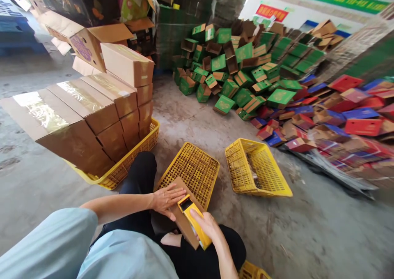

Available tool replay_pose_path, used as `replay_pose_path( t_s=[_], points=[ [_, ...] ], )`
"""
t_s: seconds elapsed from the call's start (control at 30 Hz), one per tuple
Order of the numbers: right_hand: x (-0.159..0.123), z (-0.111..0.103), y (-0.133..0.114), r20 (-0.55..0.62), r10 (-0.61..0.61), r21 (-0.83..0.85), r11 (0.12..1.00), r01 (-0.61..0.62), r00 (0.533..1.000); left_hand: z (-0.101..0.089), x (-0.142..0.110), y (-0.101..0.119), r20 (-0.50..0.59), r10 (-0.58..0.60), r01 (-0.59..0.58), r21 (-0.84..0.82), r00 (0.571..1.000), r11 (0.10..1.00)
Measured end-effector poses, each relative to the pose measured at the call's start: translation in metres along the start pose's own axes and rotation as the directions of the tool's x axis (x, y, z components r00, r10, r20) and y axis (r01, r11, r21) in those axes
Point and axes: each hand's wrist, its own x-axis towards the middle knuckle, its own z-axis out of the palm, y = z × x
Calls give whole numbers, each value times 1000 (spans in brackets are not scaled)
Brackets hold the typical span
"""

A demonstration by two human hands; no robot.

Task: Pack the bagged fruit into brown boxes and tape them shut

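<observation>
A brown cardboard box (184, 225) lies tilted between my knees, its far end over the overturned yellow crate (197, 170). My left hand (168, 200) rests flat on the box near its far end, fingers stretched out. In my right hand (207, 223) is a yellow tape dispenser (201, 232) with a dark opening at its front end. The dispenser sits on the upper face of the box, close to my left fingertips. My right palm hides part of its side, and any tape under it is not visible.
Taped cartons (89, 102) are stacked in a yellow crate (123, 168) at my left. Another yellow crate (261, 168) stands tilted at the right. Beyond are heaps of green boxes (224, 104) and red and blue boxes (363, 127) on the concrete floor (323, 225).
</observation>
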Motion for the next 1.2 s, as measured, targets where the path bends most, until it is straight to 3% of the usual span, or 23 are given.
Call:
replay_pose_path(
  t_s=[0.43, 0.77, 1.03, 1.1, 1.2],
  points=[
    [-9, -4, -5, 27, 4, -2, 1000, -4, 1000, 6, 4, 3, 33, -25, 25, -15, 999, 1000],
    [-32, -17, 34, -7, 65, 45, 997, -64, 998, 10, 8, -4, 26, -8, 8, -22, 1000, 1000],
    [-16, -10, 4, -40, 8, 82, 997, -4, 999, -14, 21, -52, 95, 37, -32, -56, 995, 998],
    [-13, -9, 2, -51, -7, 97, 995, 12, 999, -14, 26, -54, 116, 31, -26, -45, 993, 999],
    [-9, -7, 3, -51, -2, 104, 995, 7, 999, 2, 30, -39, 158, 55, -52, -24, 986, 998]
  ],
)
